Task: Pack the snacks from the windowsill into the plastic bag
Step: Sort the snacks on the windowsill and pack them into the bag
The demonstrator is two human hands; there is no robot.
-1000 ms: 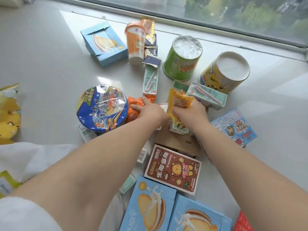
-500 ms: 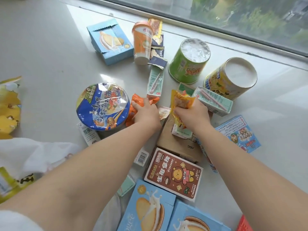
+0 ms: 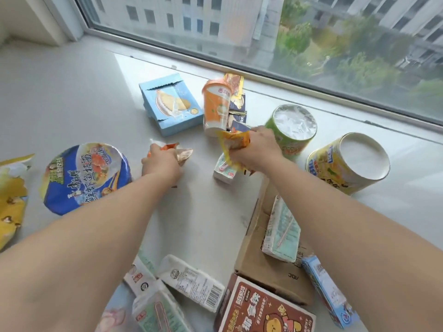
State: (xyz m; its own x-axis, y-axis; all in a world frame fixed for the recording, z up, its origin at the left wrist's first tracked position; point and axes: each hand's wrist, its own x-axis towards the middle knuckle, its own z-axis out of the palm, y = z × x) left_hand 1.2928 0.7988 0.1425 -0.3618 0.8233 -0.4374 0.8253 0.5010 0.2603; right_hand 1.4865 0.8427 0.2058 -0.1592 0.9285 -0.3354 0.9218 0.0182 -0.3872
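Note:
Snacks lie spread over the white windowsill (image 3: 72,104). My left hand (image 3: 160,164) grips a small orange snack packet (image 3: 182,153) just right of the blue instant noodle bowl (image 3: 84,176). My right hand (image 3: 256,149) holds a yellow-orange snack packet (image 3: 233,140) above a pale green drink carton (image 3: 224,168), close to the orange cup (image 3: 215,106) and the green tub (image 3: 292,130). The plastic bag is not in view.
A blue biscuit box (image 3: 170,104) lies at the back, a yellow tub (image 3: 347,161) at the right. Near me are a cardboard box (image 3: 268,259), green cartons (image 3: 282,233), a brown bear biscuit box (image 3: 263,307) and a yellow bag (image 3: 12,200) at the left edge. The window frame (image 3: 263,68) bounds the sill.
Both hands have lifted away from the pile with their packets. The left hand moved left, the right hand moved back toward the orange cup. The camera tilted up toward the window.

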